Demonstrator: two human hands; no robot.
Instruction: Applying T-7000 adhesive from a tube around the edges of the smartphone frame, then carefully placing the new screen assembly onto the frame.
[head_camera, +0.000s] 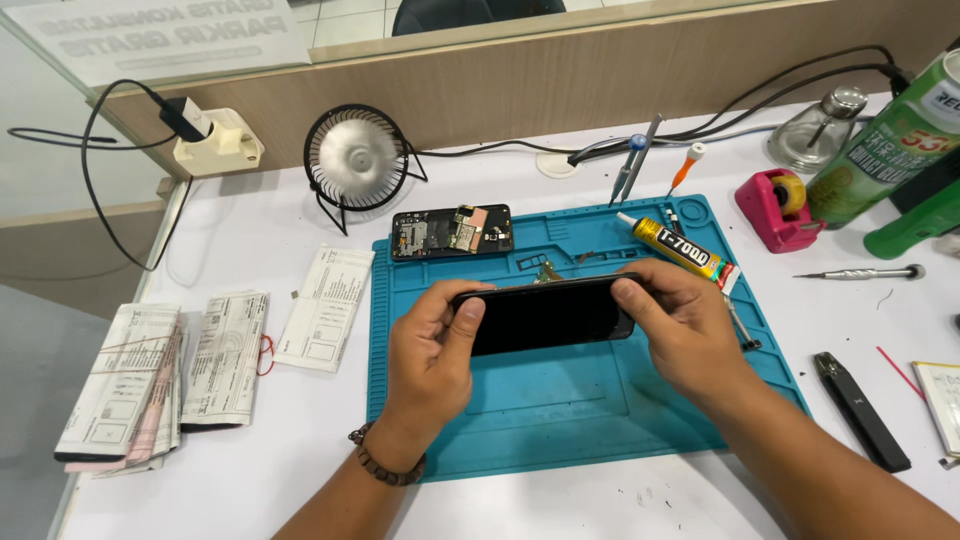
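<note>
Both my hands hold a black phone (545, 316) lengthwise above a teal repair mat (560, 410). My left hand (430, 360) grips its left end, thumb pressed on the dark face. At the right end, my right hand (680, 325) clasps it with the thumb on the top edge. An opened phone frame with exposed circuit boards (452, 231) lies at the mat's far left corner. A yellow-and-black glue tube (680, 248) rests on the mat just beyond my right hand.
A small desk fan (355, 160) stands behind the mat. Folded papers (160, 370) lie at the left. A pink tape dispenser (778, 208), green bottle (880, 140), glass burner (818, 128), screwdriver (865, 272), tweezers (636, 165) and a slim black device (860, 410) crowd the right.
</note>
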